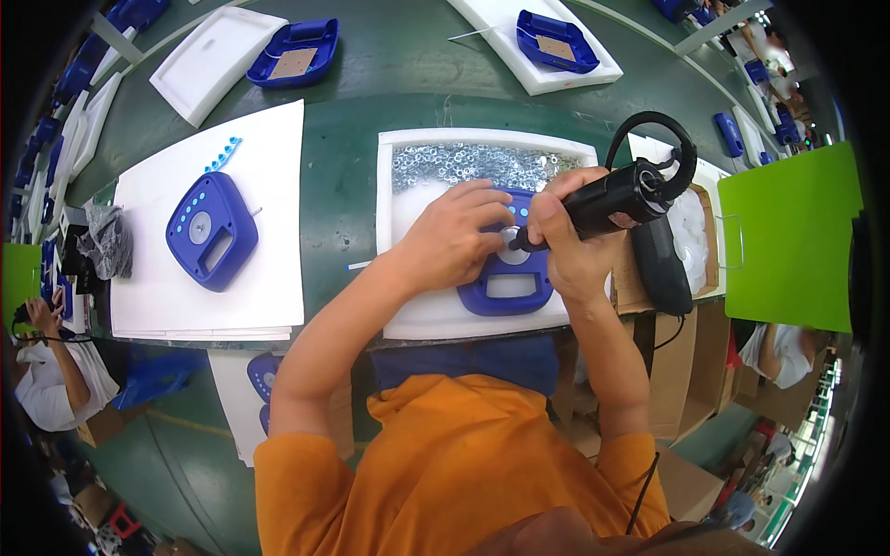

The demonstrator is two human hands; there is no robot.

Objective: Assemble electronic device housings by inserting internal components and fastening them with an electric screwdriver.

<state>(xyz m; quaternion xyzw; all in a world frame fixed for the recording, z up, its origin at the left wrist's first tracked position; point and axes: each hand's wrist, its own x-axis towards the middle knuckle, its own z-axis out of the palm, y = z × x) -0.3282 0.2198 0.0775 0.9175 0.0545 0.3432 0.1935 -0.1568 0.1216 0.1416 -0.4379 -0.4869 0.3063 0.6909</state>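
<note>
A blue plastic housing with a rectangular handle opening lies in a white foam tray in front of me. My right hand grips a black electric screwdriver, tilted so its tip points left and down at the round hub in the middle of the housing. The fingers of my left hand are bent together over the housing's left side, fingertips close to the screwdriver's tip. Whatever those fingertips hold is hidden. Many small metal nuts fill the tray's far end.
To the left, a similar blue housing sits on white sheets, beside a strip of light-blue pieces. Blue shells on foam trays stand across the table. At right are a cardboard box, a black case and a green panel.
</note>
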